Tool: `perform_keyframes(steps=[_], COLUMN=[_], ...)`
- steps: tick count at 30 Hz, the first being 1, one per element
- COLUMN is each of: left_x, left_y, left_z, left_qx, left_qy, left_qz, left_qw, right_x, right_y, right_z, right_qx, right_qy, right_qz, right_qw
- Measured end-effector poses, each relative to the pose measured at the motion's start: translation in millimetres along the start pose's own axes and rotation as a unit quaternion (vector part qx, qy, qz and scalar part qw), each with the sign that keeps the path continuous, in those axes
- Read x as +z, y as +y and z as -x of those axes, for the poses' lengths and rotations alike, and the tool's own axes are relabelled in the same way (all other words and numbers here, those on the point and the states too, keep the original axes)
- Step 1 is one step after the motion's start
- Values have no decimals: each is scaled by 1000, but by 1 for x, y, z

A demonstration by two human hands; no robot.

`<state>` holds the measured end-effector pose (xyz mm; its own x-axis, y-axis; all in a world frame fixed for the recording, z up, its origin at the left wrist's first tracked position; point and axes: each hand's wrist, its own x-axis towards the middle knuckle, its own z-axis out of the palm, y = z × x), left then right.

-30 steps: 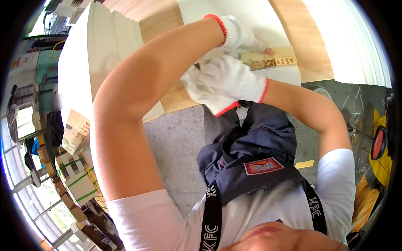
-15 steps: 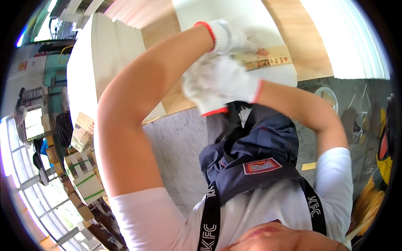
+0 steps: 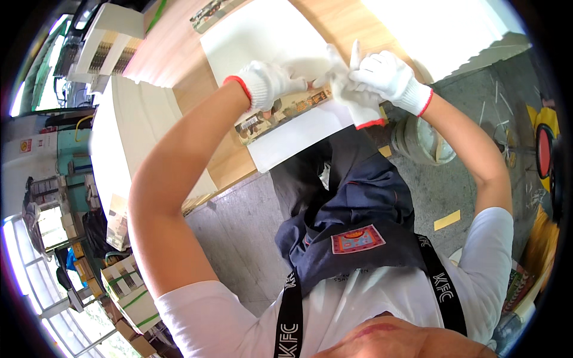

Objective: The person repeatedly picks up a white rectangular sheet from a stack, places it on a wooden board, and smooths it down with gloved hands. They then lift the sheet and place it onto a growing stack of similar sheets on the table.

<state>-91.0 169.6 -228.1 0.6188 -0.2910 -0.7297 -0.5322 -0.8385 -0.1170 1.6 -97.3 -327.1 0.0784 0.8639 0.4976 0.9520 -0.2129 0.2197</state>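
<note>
On a large white sheet (image 3: 274,36) lies a printed brown and cream strip (image 3: 280,115) with a white area below it. My left hand (image 3: 268,86), in a white knit glove with a red cuff, rests on the strip with its fingers stretched along it. Some of its fingertips are bare. A loose white work glove (image 3: 352,95) with a red hem hangs from my right hand (image 3: 385,77), whose bent fingers pinch it. That hand wears a glove of the same kind and is right of the strip, over the table edge.
A wooden tabletop (image 3: 325,18) lies under the sheet. White paper stacks (image 3: 131,125) are at left, more (image 3: 459,36) at right. A small printed strip (image 3: 212,13) lies at the far edge. On the grey floor stand a round container (image 3: 418,140) and a yellow slip (image 3: 447,220).
The loose glove has moved right and up with my right hand, away from my left wrist. My left hand now lies lower and further left in the picture, on the printed strip. The view has shifted.
</note>
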Motion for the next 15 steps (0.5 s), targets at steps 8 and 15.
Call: perform_keyframes(steps=[8,15], left_x=[67,110], left_y=[95,161], left_z=[-19,35], left_qx=[-241,-93], left_qy=[312,361], left_qz=[33,916], left_qw=[919,-146], right_x=[-20,-7], right_y=[-33,-23], right_z=[-35,-29], right_qx=[158,104], right_qy=[-110,-146], right_qz=[57,-51], right_qw=[980,983])
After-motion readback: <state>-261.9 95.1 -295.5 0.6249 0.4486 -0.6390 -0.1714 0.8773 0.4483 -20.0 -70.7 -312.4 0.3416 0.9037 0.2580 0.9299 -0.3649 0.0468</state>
